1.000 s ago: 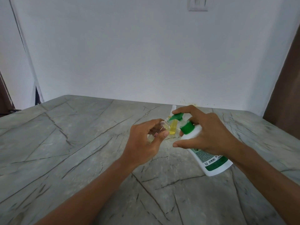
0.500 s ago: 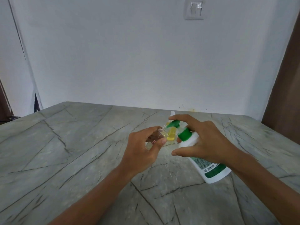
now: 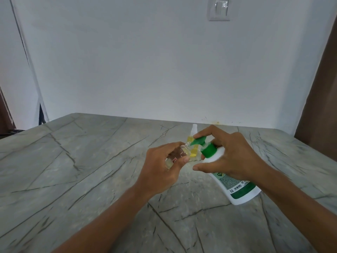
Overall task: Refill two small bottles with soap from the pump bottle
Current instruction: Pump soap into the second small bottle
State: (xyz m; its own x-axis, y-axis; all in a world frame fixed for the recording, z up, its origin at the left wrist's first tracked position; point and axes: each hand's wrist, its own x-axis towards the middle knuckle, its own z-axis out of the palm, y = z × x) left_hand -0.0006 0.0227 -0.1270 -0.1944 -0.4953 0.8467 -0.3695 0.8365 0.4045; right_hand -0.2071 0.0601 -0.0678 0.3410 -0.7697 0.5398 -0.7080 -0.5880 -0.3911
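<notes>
A white pump bottle (image 3: 235, 187) with a green pump head (image 3: 200, 140) is tilted over the marble table (image 3: 73, 170). My right hand (image 3: 231, 157) grips its neck, with the index finger on top of the pump. My left hand (image 3: 160, 170) holds a small clear bottle (image 3: 175, 156), tilted so that its open mouth meets the pump's nozzle. Behind them a second small bottle (image 3: 193, 143) with yellow liquid and a white spray cap stands upright on the table.
The table runs back to a white wall with a light switch (image 3: 218, 10). A brown door or panel (image 3: 321, 99) stands at the right. The table's left edge drops off near a dark gap (image 3: 42, 115).
The view has tilted upward, showing more wall and the switch. Both hands hold the same grips on the pump bottle and the small bottle, nozzle at the mouth.
</notes>
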